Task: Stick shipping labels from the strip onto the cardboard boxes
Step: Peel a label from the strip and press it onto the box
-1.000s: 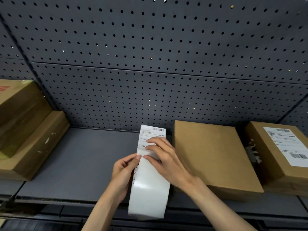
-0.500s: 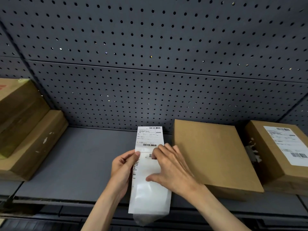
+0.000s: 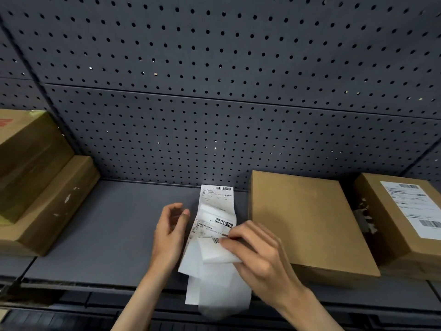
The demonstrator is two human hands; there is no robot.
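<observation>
Label peeling over the grey shelf (image 3: 114,235).
Right hand (image 3: 257,256) pinches the label strip (image 3: 214,225) at centre; left hand (image 3: 170,231) hovers open, gripping nothing. Best peel slowly, backing kept taut, then press onto the bare box (image 3: 307,225) at 3 o'clock. Boxes closed, contents unseen; the far-right box (image 3: 391,225) is already labelled.

Four cardboard boxes (image 3: 307,220), one label strip (image 3: 216,211), two hands (image 3: 257,254)

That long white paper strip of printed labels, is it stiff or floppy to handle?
Probably floppy: the white paper label strip bends and creases where the right hand pinches it, and its tail droops past the grey shelf edge. Likely very light, since one pinch holds it.
</observation>
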